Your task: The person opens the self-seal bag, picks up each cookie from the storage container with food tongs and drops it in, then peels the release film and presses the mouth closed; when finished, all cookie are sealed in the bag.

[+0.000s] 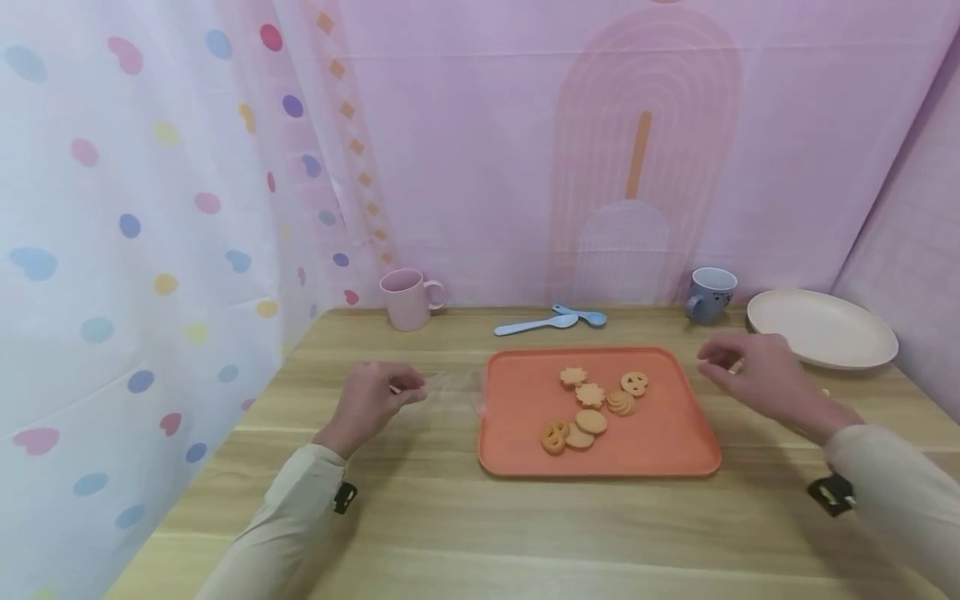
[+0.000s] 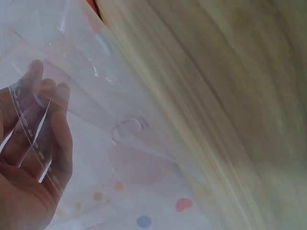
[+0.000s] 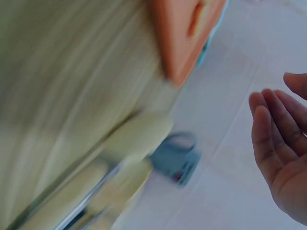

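My left hand [image 1: 371, 404], left of the tray, pinches the edge of a clear plastic bag [image 1: 456, 392]. In the left wrist view the fingers show through the bag's film [image 2: 91, 72], close to a perforated edge line. The bag reaches right and overlaps the left rim of the orange tray [image 1: 517, 450]. Several cookies, among them a pretzel-shaped one [image 1: 555, 437] and a swirled one [image 1: 621, 403], lie mid-tray. Beyond the tray's right side hovers my right hand [image 1: 765, 379]. Its relaxed fingers [image 3: 266, 139] hold nothing, the thumb apart from them.
A pink mug [image 1: 408, 302] stands back left. Two blue spoons [image 1: 536, 325] lie crossed behind the tray. At back right are a blue-grey mug [image 1: 708, 296] and a cream oval plate [image 1: 825, 329]. Blurred pale oblong things [image 3: 139, 134] lie under the right hand's side.
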A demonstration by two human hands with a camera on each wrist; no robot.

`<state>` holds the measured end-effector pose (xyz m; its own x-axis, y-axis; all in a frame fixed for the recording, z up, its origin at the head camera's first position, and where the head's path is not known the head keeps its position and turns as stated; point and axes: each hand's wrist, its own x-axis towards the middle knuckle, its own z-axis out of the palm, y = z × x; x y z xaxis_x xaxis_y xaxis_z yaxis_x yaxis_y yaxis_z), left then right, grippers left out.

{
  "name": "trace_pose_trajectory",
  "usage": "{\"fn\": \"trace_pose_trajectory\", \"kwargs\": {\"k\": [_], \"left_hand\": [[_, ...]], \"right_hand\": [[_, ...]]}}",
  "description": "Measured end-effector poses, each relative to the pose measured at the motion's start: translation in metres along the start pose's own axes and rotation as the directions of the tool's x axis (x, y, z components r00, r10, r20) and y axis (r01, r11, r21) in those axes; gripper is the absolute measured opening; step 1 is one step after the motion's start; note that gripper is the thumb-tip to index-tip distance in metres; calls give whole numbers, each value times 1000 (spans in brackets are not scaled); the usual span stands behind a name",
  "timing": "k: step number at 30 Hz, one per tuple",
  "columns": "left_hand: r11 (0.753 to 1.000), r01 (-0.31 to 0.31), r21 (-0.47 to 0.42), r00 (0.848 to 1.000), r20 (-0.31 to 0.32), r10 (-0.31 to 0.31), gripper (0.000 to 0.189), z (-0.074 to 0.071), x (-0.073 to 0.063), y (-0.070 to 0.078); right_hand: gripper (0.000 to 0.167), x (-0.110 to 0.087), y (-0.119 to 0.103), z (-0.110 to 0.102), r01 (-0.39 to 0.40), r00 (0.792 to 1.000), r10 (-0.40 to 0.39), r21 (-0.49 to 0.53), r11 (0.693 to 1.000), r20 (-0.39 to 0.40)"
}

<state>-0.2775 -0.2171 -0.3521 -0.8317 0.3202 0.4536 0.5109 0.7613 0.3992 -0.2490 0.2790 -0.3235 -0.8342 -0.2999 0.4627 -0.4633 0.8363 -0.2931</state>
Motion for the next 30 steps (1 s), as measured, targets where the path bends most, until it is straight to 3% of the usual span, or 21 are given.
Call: {"fn": "trace_pose_trajectory", "kwargs": {"k": [4, 7, 12, 17, 21, 30], "left_hand": [[1000, 11, -15, 1000, 13, -11, 9, -3, 0, -2], [999, 23, -22, 999, 42, -22, 9, -5, -1, -6], [998, 41, -39, 997, 63, -38, 10, -9, -3, -15], [999, 24, -40, 999, 47, -22, 11, -10, -4, -21], [999, 12, -38, 999, 39, -11, 11, -9, -4, -22], [999, 16, -47, 998, 68, -13, 13, -8, -4, -24]], "right_hand": [[14, -21, 30, -8, -15, 994, 5, -85, 996, -111], [21, -35, 49, -13, -68, 991, 51, -130, 989, -127], [44, -51, 72, -24, -226, 973, 230, -177, 958, 2], [69, -57, 83, -32, -340, 911, 381, -234, 911, 159], [64, -62, 82, -30, -383, 873, 431, -226, 896, 229], [57, -67, 82, -27, -416, 849, 460, -207, 885, 260]]}}
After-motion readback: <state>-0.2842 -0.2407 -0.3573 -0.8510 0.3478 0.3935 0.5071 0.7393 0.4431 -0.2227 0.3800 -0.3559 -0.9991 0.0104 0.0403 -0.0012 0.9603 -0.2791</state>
